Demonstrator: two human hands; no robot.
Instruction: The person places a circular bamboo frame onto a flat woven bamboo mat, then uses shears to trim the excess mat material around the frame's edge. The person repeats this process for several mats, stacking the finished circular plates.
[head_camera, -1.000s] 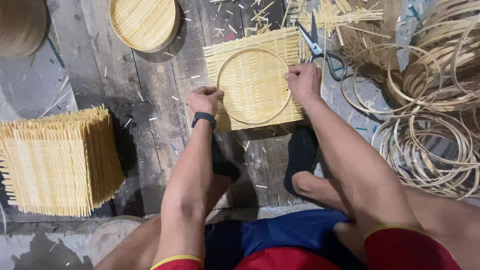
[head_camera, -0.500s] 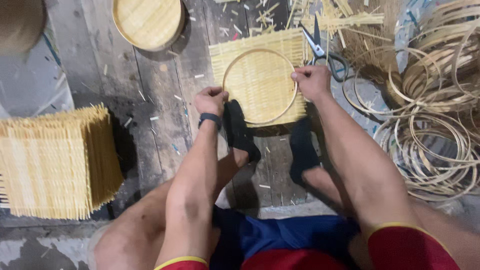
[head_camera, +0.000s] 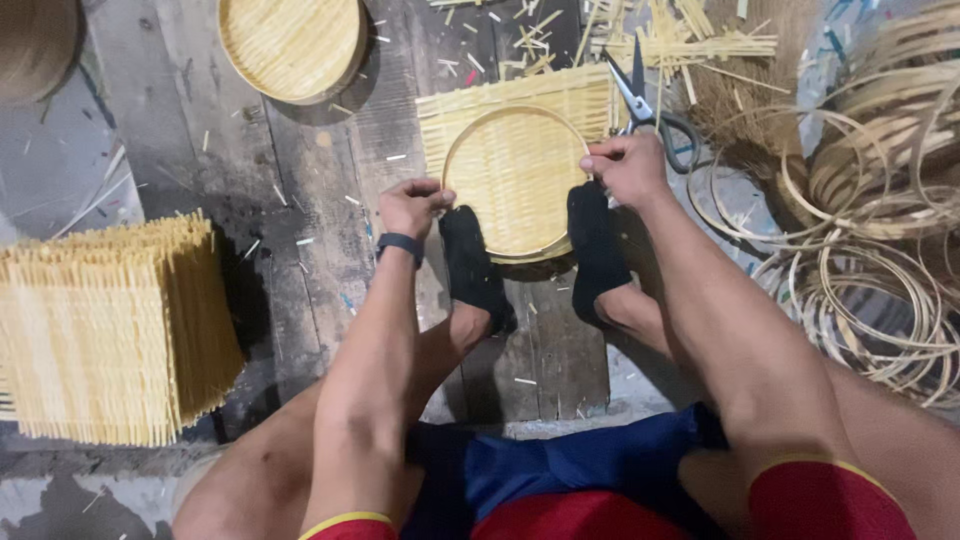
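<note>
Both hands, left hand and right hand, pinch bamboo hoop on woven mat; socked feet hide near rim.

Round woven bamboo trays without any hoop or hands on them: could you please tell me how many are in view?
1: a finished round tray lies at top centre-left. A darker round thing at the top left corner is cut off, so it may be another.

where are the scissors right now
In the head view the scissors lie on the floor at upper right, just beyond the right hand, beside the woven mat.
</note>
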